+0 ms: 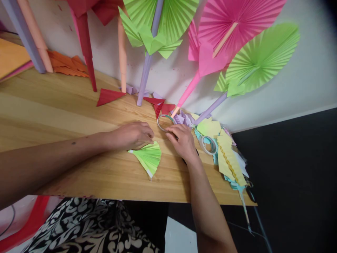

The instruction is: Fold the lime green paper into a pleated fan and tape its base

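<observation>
A pleated green paper fan point(149, 158) lies on the wooden table point(65, 116). My left hand point(131, 135) rests over the fan's narrow end, fingers curled and pinched on it. My right hand point(181, 140) is just to the right, fingers pinched together; a thin thread seems to run between the two hands. A clear tape roll point(163, 123) lies just beyond my right hand's fingertips.
Large paper fans on rolled paper stems, green point(259, 58), pink point(231, 24) and red, lean against the white wall. A second tape roll point(209, 144) and a heap of yellow and coloured paper scraps point(229, 154) lie at the table's right end. Red folded pieces point(109, 96) lie by the wall.
</observation>
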Demonstrator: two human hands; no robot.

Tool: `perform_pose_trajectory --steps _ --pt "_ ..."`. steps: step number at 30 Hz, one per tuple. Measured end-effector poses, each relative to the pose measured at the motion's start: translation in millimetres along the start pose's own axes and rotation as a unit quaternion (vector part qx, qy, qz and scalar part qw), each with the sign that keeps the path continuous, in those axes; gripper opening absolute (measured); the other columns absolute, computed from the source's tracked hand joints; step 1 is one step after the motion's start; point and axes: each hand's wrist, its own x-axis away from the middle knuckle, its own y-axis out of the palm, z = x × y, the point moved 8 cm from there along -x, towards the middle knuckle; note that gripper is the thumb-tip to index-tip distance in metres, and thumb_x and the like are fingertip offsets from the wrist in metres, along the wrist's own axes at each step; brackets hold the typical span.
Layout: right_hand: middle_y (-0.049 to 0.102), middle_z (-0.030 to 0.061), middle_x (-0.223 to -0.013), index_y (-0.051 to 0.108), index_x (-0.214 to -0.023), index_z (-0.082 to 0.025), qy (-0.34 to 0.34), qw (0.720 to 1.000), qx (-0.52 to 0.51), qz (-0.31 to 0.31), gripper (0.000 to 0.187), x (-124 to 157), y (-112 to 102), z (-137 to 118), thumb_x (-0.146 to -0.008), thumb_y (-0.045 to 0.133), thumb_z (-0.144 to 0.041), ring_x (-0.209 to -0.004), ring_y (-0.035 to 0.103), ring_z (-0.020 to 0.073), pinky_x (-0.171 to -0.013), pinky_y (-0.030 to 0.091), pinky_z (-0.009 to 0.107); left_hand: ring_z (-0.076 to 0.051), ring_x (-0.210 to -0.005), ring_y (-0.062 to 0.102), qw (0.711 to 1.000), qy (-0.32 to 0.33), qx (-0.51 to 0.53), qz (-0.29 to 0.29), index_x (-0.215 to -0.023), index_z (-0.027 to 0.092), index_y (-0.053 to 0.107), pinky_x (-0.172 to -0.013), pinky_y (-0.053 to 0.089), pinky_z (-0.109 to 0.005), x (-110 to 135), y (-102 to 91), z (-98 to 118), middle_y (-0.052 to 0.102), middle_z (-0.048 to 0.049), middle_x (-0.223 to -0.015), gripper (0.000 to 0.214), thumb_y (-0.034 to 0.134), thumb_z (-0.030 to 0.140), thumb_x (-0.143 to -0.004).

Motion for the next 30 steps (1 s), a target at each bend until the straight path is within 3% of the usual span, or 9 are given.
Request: perform_pose_trajectory --steps 7,11,19,25,30 --pt "0.070 0.0025 -0.089 0.071 -0.089 -0.024 -0.062 0.992 -0.048 -0.098 0.017 -1 11 -27 -0.097 0.058 -0.030 -0.088 0.058 0.0197 -0.087 0.039 0.037 -0.019 -0.097 0.062 1.000 -0.007 0.026 0.003 -0.103 0.027 0.076 -0.084 0.043 -0.031 -2 -0.9 -1 0.073 -0.0046 -0.108 0.019 0.059 0.025 -0.093" --pt "0.069 0.0028 -0.086 0.070 -0.086 -0.023 -0.072 0.990 -0.030 -0.117 0.020 -2 17 -31 -0.098 0.056 -0.029 -0.086 0.056 0.0195 -0.085 0.038 0.036 -0.019 -0.095 0.061 1.000 -0.010 0.028 -0.004 -0.100 0.026 0.075 -0.084 0.042 -0.031 -3 -0.1 0 0.073 -0.0043 -0.105 0.017 0.060 0.022 -0.092" --pt "0.064 0.0040 -0.082 0.068 -0.085 -0.021 -0.085 0.986 0.040 -0.140 0.027 -3 29 -36 -0.102 0.048 -0.030 -0.085 0.053 0.0201 -0.083 0.037 0.035 -0.019 -0.091 0.061 0.995 -0.076 0.062 -0.004 -0.101 0.019 0.071 -0.084 0.043 -0.031 -1 8.4 -13 0.071 -0.0053 -0.099 0.015 0.060 0.025 -0.093" --pt "0.064 0.0036 -0.081 0.067 -0.083 -0.021 -0.090 0.986 0.044 -0.133 0.027 -4 27 -37 -0.101 0.049 -0.030 -0.085 0.053 0.0203 -0.084 0.037 0.035 -0.017 -0.093 0.061 0.997 0.008 0.076 0.015 -0.088 0.022 0.075 -0.083 0.044 -0.030 -1 -6.6 2 0.073 -0.0054 -0.102 0.021 0.055 0.019 -0.094" --pt "0.065 0.0026 -0.082 0.069 -0.085 -0.023 -0.090 0.988 0.009 -0.126 0.023 -2 26 -33 -0.100 0.052 -0.030 -0.085 0.054 0.0197 -0.085 0.038 0.035 -0.016 -0.088 0.063 0.996 0.010 0.087 0.034 -0.082 0.021 0.074 -0.082 0.046 -0.029 -1 -13.5 4 0.074 -0.0061 -0.097 0.026 0.051 0.014 -0.092"
